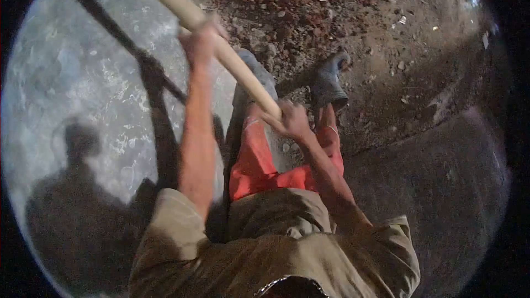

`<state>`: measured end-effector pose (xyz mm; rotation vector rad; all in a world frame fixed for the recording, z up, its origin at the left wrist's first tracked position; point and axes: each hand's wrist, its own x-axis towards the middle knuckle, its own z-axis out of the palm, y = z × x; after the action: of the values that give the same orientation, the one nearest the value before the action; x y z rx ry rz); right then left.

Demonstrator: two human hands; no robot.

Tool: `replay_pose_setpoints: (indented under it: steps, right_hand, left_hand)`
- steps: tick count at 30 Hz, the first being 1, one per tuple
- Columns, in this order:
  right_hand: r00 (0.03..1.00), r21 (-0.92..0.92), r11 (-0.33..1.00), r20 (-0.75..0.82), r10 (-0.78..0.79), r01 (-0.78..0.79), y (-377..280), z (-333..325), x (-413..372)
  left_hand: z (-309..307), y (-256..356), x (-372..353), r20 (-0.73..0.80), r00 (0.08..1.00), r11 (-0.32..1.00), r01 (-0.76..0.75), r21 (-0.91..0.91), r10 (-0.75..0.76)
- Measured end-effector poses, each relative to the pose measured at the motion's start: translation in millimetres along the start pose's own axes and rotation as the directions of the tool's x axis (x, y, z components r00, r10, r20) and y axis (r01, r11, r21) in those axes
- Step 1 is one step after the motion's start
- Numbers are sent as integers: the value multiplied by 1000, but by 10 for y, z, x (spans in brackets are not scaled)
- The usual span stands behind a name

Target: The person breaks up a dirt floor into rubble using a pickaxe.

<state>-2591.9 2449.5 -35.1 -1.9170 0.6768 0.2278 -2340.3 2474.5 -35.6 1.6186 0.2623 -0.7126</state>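
A thick pale wooden handle (240, 68) slants from the top left down to the middle of the view. My left hand (203, 41), slightly blurred, is wrapped round its upper part with the arm stretched out. Near the lower end, my right hand (291, 118) grips the same handle in front of my legs. The far end of the handle runs out of view at the top, so whatever it bears is hidden.
Loose reddish-brown soil and stones (287, 16) lie ahead. On the left is a pale wall-like surface (110, 77) with shadows. My boots (329, 81) stand apart on the ground. A dark surface (430, 198) spreads at the right.
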Motion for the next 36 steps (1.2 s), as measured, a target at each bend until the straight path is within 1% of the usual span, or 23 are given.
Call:
replay_pose_setpoints:
  steps: [1,2,3,6,9,11,15,17,18,19,20,21,22,23,24,25,27,30,31,32,33,34,36]
  right_hand:
    - [998,63,998,67,18,-22,-155,98,329]
    - [998,125,991,26,-55,52,-284,205,614]
    - [997,97,993,-53,-56,61,-358,366,804]
    - [980,143,980,160,117,-141,-383,607,1004]
    - [939,150,931,145,311,-332,105,1223,310]
    - [886,245,851,140,442,-464,-18,1117,-246]
    - [724,187,736,447,526,-650,-791,313,-629]
    - [798,192,797,353,488,-573,-714,421,-607]
    - [850,172,845,266,454,-506,-627,479,-600]
    - [917,339,853,177,357,-397,-487,607,-457]
    - [957,308,906,79,280,-291,-305,817,-293]
    - [956,327,899,137,258,-289,-204,845,-47]
    - [953,347,892,193,235,-290,-108,869,201]
    - [889,408,819,385,247,-404,-168,696,535]
    - [891,464,781,377,253,-418,-139,654,755]
    - [890,510,742,371,266,-435,-66,673,886]
    - [828,511,661,442,345,-549,93,796,942]
    - [748,495,566,512,423,-659,227,1032,580]
    - [831,541,631,349,433,-556,347,1221,326]
    - [783,546,562,401,476,-621,304,1031,215]
    - [729,546,487,450,515,-682,245,829,98]
    - [671,540,410,496,551,-736,183,624,-17]
    - [809,511,627,355,469,-588,317,556,-345]
  left_hand:
    - [-302,-48,476,-120,956,929,-223,296,268]
    - [-158,384,443,-112,982,983,-136,122,150]
    - [-267,435,691,-51,985,973,-151,174,162]
    - [-536,32,1217,39,991,943,-134,304,129]
    - [-697,-1497,1181,14,994,845,83,528,-107]
    - [-634,-2106,755,93,910,815,311,488,-403]
    - [-347,-1217,-295,-11,797,780,593,198,-604]
    - [-157,-883,-351,-10,942,896,321,308,-334]
    - [-88,-770,-221,-18,953,896,289,338,-301]
    - [-94,-757,-44,-34,960,890,271,368,-278]
    - [-219,-862,235,43,983,959,163,231,-178]
    - [-313,-736,495,237,972,945,-70,320,-8]
    - [-261,-625,768,90,996,903,-40,428,2]
    - [-55,-249,735,32,999,896,-36,443,24]
    - [-48,-272,982,32,996,887,-92,452,87]
    - [-189,-463,1274,157,985,969,-102,224,67]
    - [-237,-790,1531,183,983,899,-71,433,-10]
    - [-281,-1492,1471,107,991,580,-41,814,-81]
    - [-193,-1597,1354,59,991,513,12,858,-122]
    - [11,-1520,1013,-172,967,480,243,843,-189]
    - [-173,-1831,1066,-31,935,514,222,828,-354]
    - [-565,-2287,964,-56,917,484,260,836,-396]
    - [-690,-2687,924,1,913,575,256,777,-408]
